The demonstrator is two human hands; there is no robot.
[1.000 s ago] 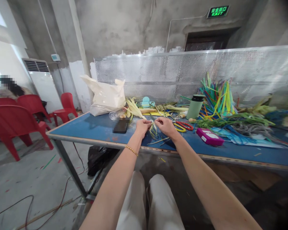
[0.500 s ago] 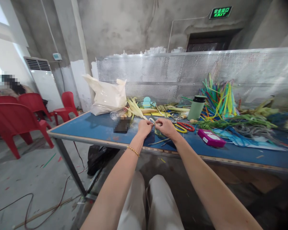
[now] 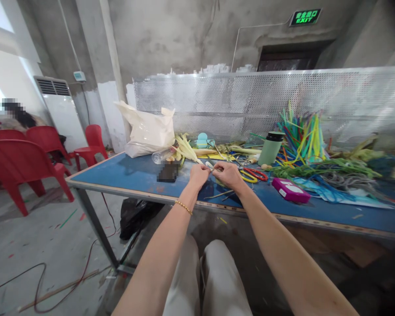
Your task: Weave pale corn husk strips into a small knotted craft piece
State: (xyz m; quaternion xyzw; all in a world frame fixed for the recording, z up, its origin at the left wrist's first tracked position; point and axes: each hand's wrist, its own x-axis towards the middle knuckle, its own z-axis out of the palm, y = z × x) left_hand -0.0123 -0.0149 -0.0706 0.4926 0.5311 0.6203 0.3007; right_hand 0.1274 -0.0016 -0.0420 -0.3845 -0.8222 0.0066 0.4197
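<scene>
Above the front part of the blue table (image 3: 138, 177), my left hand (image 3: 199, 175) and my right hand (image 3: 227, 175) meet almost fingertip to fingertip. Both are closed in a pinch on a thin, pale strip that shows between them; its ends are hidden by the fingers. Thin green stems (image 3: 220, 194) lie on the table just below my hands. Scissors with red handles (image 3: 258, 174) and a pair with yellow handles (image 3: 249, 176) rest right of my right hand. Behind my hands are pale yellow husks (image 3: 186, 148).
A cream plastic bag (image 3: 151, 131), a dark phone-like item (image 3: 167, 172), a green bottle (image 3: 270, 149), a purple box (image 3: 290, 190) and colourful stems (image 3: 303, 136) stand or lie on the table. Red chairs (image 3: 19, 164) and a seated person are at the left.
The pale loop that stood up between my fingers has become smaller and lower. My hands remain close together in nearly the same place.
</scene>
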